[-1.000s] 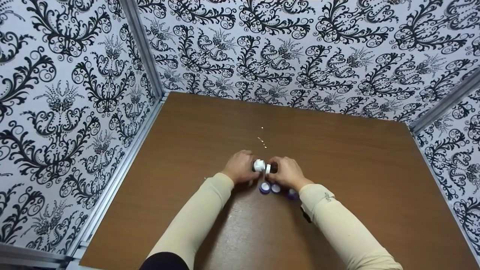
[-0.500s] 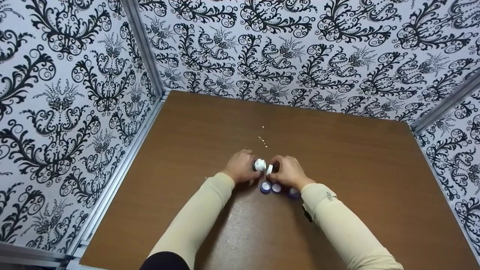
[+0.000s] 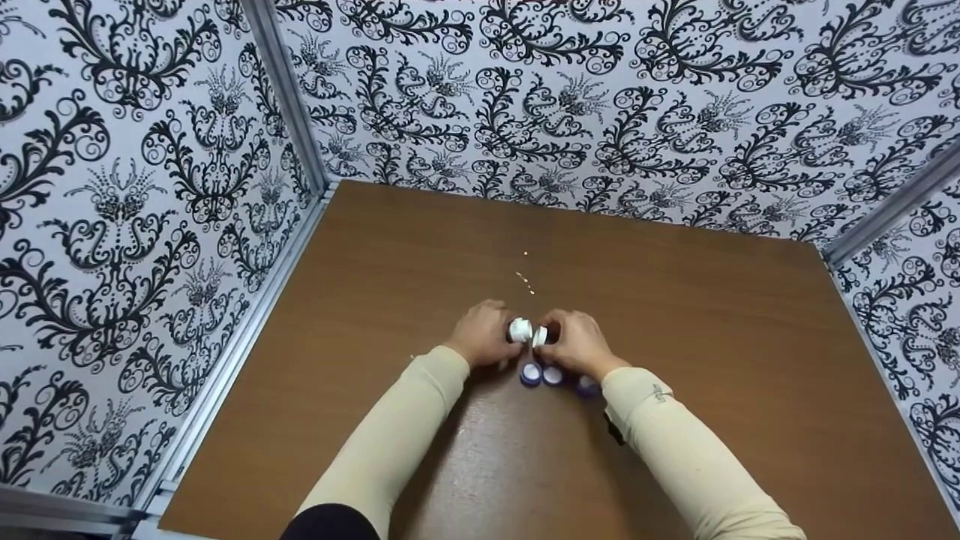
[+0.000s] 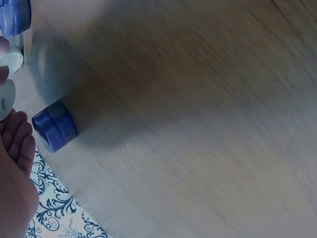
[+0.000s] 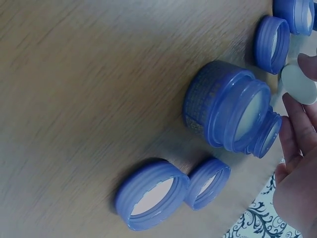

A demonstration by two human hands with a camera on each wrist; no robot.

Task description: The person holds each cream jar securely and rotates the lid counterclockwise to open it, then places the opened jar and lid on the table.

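In the head view my left hand (image 3: 481,334) holds a small white jar (image 3: 519,330). Facing it, my right hand (image 3: 574,341) pinches a round white lid (image 3: 540,336) by its edge, close to the jar but apart from it. The right wrist view shows that lid (image 5: 299,85) between thumb and fingers. Beside the right hand, a large blue jar (image 5: 223,109) stands uncovered, with a smaller blue jar (image 5: 267,134) behind it. Near my left hand (image 4: 17,193), a white disc with a small printed mark (image 4: 7,99) lies at the fingers, and a blue jar (image 4: 54,126) stands beside them.
Blue screw caps (image 5: 151,196) lie upturned on the brown table (image 3: 390,255), one smaller (image 5: 208,183), another (image 5: 272,44) farther off. Another blue jar (image 4: 15,17) stands at the left wrist view's corner. Small light specks (image 3: 525,281) dot the table beyond the hands. Patterned walls (image 3: 555,112) surround it.
The white lid in my right hand has tilted slightly, with its top leaning right. Both hands stay nearly in place, and the caps on the table have not moved.
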